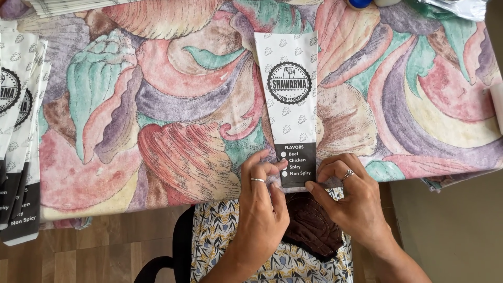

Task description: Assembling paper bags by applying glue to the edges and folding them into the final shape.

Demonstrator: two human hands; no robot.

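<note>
Both hands, left hand (260, 202) and right hand (350, 196), pinch the black bottom edge of a long white paper sleeve (290, 78) lying on the shell-patterned worktop (157, 105).

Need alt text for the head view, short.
Both hands, left hand and right hand, pinch the bottom edge of a long white paper sleeve with a black end, lying on a shell-patterned tablecloth. Similar sleeves are stacked at left.

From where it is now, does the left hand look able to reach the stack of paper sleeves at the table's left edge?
Probably yes: the left hand pinches the long paper sleeve, and only bare patterned cloth lies between it and the stack.
</note>
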